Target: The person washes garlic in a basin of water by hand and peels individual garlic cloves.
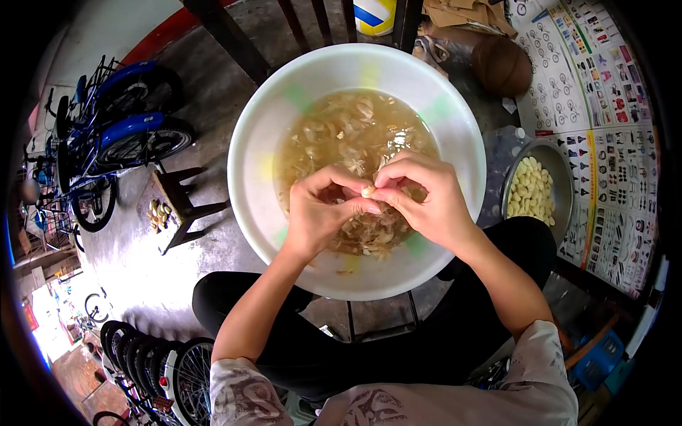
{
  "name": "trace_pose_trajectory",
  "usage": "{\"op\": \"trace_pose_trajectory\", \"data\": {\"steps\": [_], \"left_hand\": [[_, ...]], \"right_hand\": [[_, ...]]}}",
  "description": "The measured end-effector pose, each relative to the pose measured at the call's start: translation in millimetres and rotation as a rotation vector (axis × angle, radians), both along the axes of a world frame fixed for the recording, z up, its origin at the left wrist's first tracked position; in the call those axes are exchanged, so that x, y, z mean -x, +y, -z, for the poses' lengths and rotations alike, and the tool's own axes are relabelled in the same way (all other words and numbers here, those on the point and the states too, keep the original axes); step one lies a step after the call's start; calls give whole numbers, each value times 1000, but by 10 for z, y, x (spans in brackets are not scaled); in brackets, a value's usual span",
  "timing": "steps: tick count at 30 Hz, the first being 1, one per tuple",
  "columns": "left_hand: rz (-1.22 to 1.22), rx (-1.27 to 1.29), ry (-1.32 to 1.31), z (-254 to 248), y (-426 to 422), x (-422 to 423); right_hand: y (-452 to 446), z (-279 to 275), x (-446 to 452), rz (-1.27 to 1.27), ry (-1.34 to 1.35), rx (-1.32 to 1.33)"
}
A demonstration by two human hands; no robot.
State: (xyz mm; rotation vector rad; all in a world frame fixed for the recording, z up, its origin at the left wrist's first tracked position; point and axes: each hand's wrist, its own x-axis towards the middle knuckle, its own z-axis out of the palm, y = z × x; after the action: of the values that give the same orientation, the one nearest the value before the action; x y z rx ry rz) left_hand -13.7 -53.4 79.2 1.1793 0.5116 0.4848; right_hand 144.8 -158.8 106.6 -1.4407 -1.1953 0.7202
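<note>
Over a large white basin (256, 206) of cloudy brown water, my left hand (323, 206) and my right hand (423, 195) meet fingertip to fingertip. Both pinch one small pale garlic clove (367, 192) between thumbs and forefingers. Thin, loose garlic skins (366, 234) float in the water below and around my hands. To the right of the basin, a metal bowl (565, 174) holds a heap of peeled, cream-white garlic cloves (531, 188). My fingers partly cover the clove.
A wooden stool (177, 195) stands left of the basin, with small items on it. Blue bicycles (131, 131) and several tyres (145, 358) line the left side. A dark chair (234, 42) is behind the basin, and a brown ball (501, 65) lies near the printed sheets (604, 163).
</note>
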Motion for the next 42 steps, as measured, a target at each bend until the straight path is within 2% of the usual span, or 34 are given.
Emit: {"op": "trace_pose_trajectory", "data": {"steps": [7,9,14,16,17,19,21,23,24,26,29,31,39,42], "left_hand": [[3,-149,97,41,-15,22],[10,-113,98,5,-28,8],[13,31,154,-93,28,-11],[79,203,153,3,67,62],[76,202,153,20,68,77],[-167,733,-117,45,68,100],[-202,730,-73,13,101,120],[-225,454,57,-115,89,84],[-228,453,56,-125,73,70],[-119,137,8,-131,38,57],[-37,131,37,-124,24,79],[-21,93,40,-98,18,80],[27,-8,154,-180,24,69],[31,-34,234,-209,38,71]], "right_hand": [[-3,17,-64,-113,-264,-31],[-2,54,-53,-115,-373,-22],[15,90,-10,-63,-439,-40],[20,75,6,-68,-452,-41],[22,56,20,-100,-483,-64],[22,41,45,-134,-514,-89],[23,39,66,-153,-440,-110],[43,29,55,-83,-416,-98],[54,21,43,-13,-392,-84],[78,5,3,24,-292,-99],[79,-19,5,73,-135,-82],[82,-21,54,-16,-32,-73],[37,15,-27,-100,-130,-60],[24,32,-28,-109,-243,-78]]}}
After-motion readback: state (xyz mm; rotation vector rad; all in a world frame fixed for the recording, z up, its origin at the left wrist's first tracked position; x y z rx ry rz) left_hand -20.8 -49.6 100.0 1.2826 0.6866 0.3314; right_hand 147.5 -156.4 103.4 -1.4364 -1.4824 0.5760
